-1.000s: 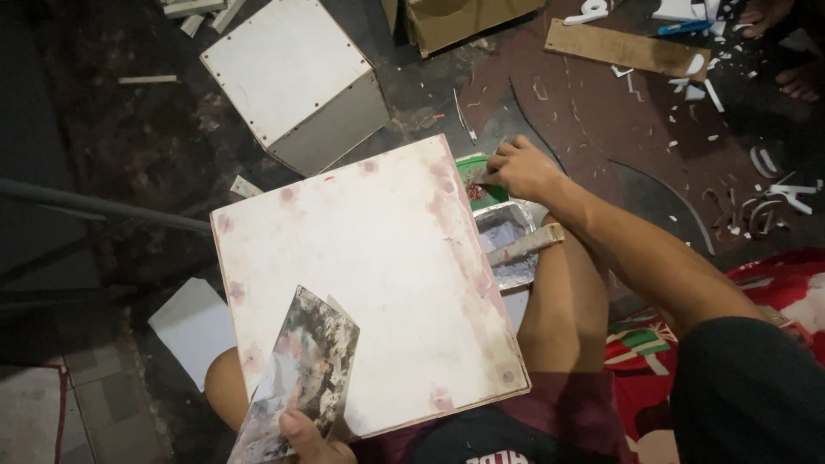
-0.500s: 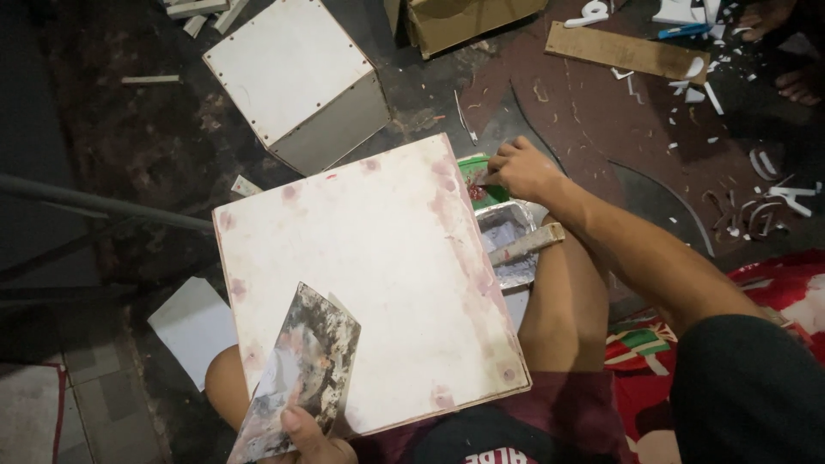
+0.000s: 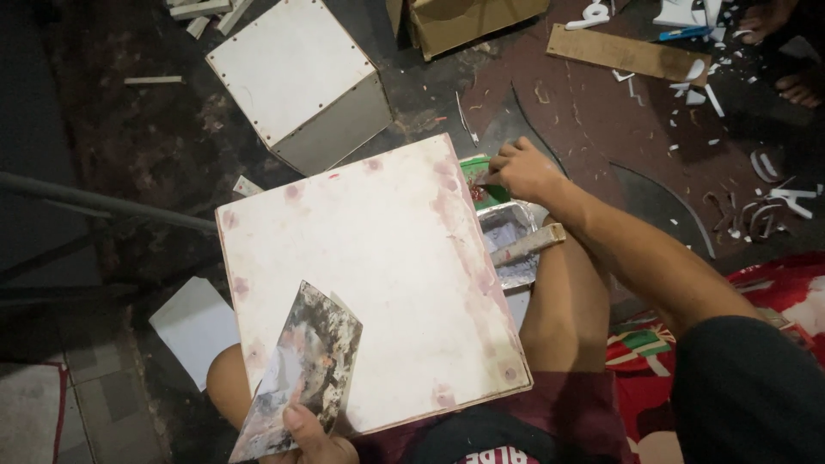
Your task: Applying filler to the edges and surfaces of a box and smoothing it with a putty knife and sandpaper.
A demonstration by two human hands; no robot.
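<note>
Dark, dirty floor (image 3: 120, 163) all around, littered with white scraps and shavings near the far right corner of the view. On the lap, large white board (image 3: 369, 283) with pink stains along its edges, lying flat and tilted slightly, covering both knees. Left hand (image 3: 314, 438) at the near edge of the board, fingers closed on a smeared mixing card (image 3: 301, 369), thumb pressed on top; card resting over the near left corner of the board. Right hand (image 3: 524, 172) stretched past the far right corner of the board, fingers pinched together on a small tool, tip down in a green lid (image 3: 481, 176) with red paste inside; kind of tool too small to tell. Just beside the lid, nearer to the body, a grey tray of putty (image 3: 507, 241) with a flat scraper (image 3: 533, 245) lying across it, touching the right edge of the board. Further away, white box (image 3: 301, 82) on the floor beyond the far edge of the board, and cardboard box (image 3: 468, 21) at the top. Long wooden strip (image 3: 627, 53) to the far right. Small white panel (image 3: 198, 326) on the floor beside the left knee. Red patterned cloth (image 3: 773, 292) under the right arm.
</note>
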